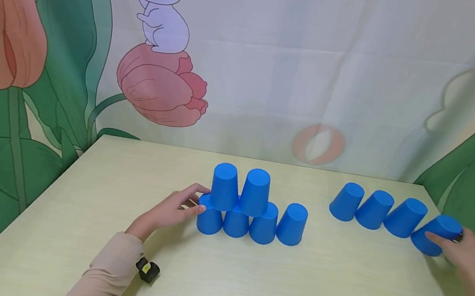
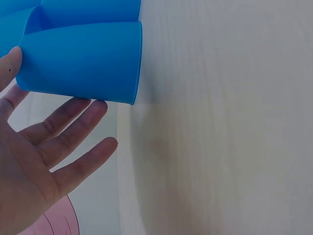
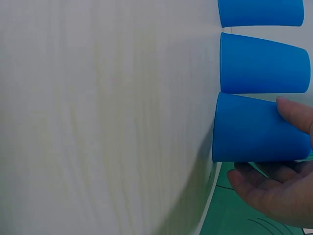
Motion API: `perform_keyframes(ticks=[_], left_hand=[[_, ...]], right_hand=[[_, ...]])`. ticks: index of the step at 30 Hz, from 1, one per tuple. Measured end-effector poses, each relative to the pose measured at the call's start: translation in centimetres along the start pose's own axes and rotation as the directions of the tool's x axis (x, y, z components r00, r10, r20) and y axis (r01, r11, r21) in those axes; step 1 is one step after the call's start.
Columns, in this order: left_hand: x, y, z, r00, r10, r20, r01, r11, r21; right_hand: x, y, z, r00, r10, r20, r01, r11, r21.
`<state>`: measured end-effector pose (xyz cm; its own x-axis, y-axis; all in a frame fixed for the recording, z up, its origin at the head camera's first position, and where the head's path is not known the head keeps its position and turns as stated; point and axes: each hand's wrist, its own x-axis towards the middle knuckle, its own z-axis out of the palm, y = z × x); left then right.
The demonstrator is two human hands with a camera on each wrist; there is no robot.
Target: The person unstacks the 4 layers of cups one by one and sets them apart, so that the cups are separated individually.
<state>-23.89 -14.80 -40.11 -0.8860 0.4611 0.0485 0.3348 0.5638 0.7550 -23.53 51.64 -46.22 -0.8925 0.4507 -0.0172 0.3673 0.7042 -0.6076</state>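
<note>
Upside-down blue cups stand in a row in the middle of the table, with an upper left cup [image 1: 224, 188] and an upper right cup [image 1: 255, 193] stacked on them. At the row's left end, the thumb and fingertips of my left hand [image 1: 172, 209] touch the lowest left cup [image 1: 209, 223]. The left wrist view shows that cup [image 2: 80, 61] against fairly straight, spread fingers. At the far right, my right hand [image 1: 465, 249] holds the end cup [image 1: 432, 236], thumb in front and fingers behind. In the right wrist view this cup [image 3: 259, 129] stands on the table.
Beside the held end cup, several more upside-down blue cups [image 1: 405, 217] stand in a slanting row. The row's right end cup [image 1: 292, 225] in the middle has nothing on top. A patterned curtain [image 1: 250, 71] hangs behind the table [image 1: 270, 283]. The table's right edge lies near my right hand.
</note>
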Motion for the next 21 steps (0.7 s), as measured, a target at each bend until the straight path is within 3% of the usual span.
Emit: perform_keyframes(ticks=[9,21], left_hand=[[-0.10,0.22,0.01,1.000,0.007,-0.008,-0.007,1.000,0.001],[-0.16,0.34,0.00,1.000,0.003,-0.001,-0.003,1.000,-0.005]], right_hand=[[-0.27,0.29,0.18,1.000,-0.026,-0.017,0.027,0.999,0.041],[-0.61,0.74,0.59,0.981,0.023,-0.190,0.005,0.990,0.143]])
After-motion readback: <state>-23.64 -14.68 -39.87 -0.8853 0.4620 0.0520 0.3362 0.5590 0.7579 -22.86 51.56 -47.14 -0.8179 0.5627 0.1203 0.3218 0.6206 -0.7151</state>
